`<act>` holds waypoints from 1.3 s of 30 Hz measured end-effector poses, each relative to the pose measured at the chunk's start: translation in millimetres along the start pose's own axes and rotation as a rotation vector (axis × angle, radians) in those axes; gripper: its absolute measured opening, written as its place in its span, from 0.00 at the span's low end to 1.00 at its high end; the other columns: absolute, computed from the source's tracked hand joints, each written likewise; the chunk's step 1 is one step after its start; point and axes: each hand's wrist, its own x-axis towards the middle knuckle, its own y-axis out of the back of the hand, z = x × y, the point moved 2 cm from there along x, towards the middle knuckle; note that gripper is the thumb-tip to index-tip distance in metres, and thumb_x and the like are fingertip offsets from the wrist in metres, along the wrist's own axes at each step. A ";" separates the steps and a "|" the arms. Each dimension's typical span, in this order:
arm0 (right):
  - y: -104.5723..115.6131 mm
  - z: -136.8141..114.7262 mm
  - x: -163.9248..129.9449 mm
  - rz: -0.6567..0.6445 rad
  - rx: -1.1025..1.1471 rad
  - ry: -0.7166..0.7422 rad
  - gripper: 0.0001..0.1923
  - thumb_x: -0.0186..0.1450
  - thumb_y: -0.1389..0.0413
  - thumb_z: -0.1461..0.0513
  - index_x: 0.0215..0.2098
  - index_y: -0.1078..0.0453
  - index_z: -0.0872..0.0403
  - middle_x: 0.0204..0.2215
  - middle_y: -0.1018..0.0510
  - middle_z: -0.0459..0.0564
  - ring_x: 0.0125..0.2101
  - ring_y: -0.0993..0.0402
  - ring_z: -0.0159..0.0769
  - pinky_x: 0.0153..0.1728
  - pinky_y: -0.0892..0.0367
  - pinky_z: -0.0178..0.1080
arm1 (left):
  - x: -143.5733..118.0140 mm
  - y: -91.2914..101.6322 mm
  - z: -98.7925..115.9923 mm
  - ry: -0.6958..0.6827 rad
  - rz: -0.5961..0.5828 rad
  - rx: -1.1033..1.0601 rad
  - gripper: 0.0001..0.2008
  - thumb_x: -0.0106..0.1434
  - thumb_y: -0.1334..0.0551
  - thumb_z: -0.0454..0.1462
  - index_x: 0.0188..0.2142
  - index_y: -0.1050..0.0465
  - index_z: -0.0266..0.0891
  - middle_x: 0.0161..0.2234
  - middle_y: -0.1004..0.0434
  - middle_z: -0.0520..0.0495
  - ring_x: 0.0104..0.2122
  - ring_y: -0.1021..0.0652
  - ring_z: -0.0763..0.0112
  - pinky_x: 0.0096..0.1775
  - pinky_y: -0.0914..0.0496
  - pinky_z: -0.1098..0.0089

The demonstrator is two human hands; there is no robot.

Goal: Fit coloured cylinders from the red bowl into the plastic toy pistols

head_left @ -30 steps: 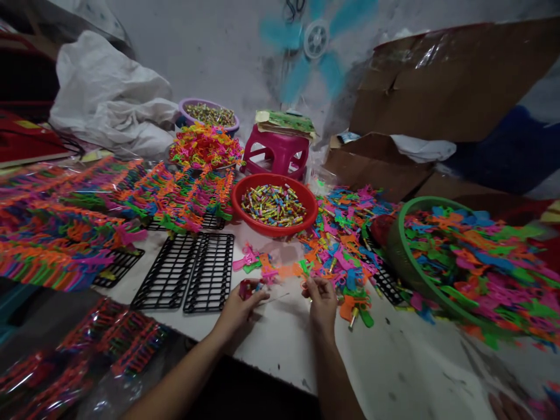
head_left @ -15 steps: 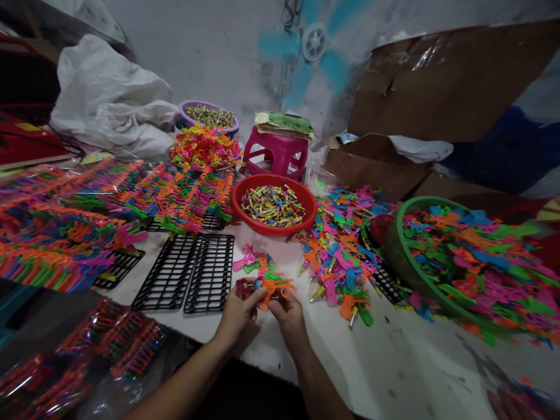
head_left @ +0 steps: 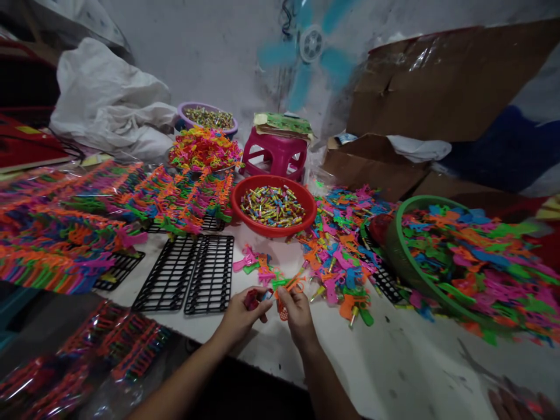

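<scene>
My left hand (head_left: 238,318) is closed around something dark red (head_left: 251,300), with a small pale-blue bit at its fingertips; the kind is hard to make out. Close beside it, my right hand (head_left: 299,318) grips an orange toy gun (head_left: 283,311), partly covered by the fingers. Just beyond the hands lie a few toy guns (head_left: 263,269) in pink, green and orange. Farther back, a red basin (head_left: 245,220) holds many small yellow, blue and pink tubes. To the right spreads a pile of toy guns (head_left: 339,256), some with tubes attached.
Black grid racks (head_left: 209,274) sit left of my hands, with rows of toy guns (head_left: 65,245) beyond. A green basket (head_left: 399,233) full of toy parts stands at right. Behind are a pink stool (head_left: 280,151) and a fan (head_left: 310,44). Another person's hand (head_left: 510,403) shows at bottom right.
My right hand has risen slightly and now covers more of the orange toy gun, which has turned and moved right, away from my left fingers. My left hand stays almost in place.
</scene>
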 end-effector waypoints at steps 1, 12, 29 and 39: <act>-1.3 -0.2 -0.4 -0.003 0.004 -0.002 0.17 0.56 0.47 0.50 0.21 0.38 0.56 0.18 0.39 0.42 0.20 0.44 0.27 0.23 0.45 0.31 | -0.1 -0.4 -2.4 0.013 -0.017 -0.005 0.16 0.49 0.36 0.42 0.34 0.31 0.34 0.18 0.32 0.56 0.16 0.30 0.78 0.22 0.37 0.76; -8.6 10.9 -7.9 -0.006 0.174 -0.075 0.16 0.56 0.47 0.51 0.22 0.41 0.54 0.15 0.39 0.40 0.17 0.42 0.27 0.19 0.45 0.31 | -5.8 -6.5 6.8 0.054 -0.219 0.038 0.15 0.51 0.39 0.45 0.31 0.30 0.34 0.19 0.31 0.53 0.11 0.35 0.82 0.14 0.41 0.79; 33.3 26.4 57.1 0.273 -0.756 0.122 0.16 0.52 0.46 0.51 0.27 0.28 0.55 0.28 0.28 0.56 0.35 0.35 0.43 0.39 0.43 0.41 | 13.0 7.3 -26.8 0.488 0.091 -0.520 0.09 0.50 0.36 0.30 0.32 0.33 0.35 0.33 0.28 0.47 0.25 0.24 0.74 0.25 0.30 0.76; 19.9 15.3 44.3 0.003 -0.157 0.031 0.15 0.53 0.45 0.50 0.27 0.37 0.54 0.20 0.30 0.43 0.23 0.31 0.32 0.27 0.36 0.35 | 12.1 32.0 -18.7 0.329 0.233 -0.545 0.14 0.46 0.32 0.32 0.34 0.30 0.37 0.33 0.28 0.49 0.27 0.25 0.77 0.22 0.32 0.80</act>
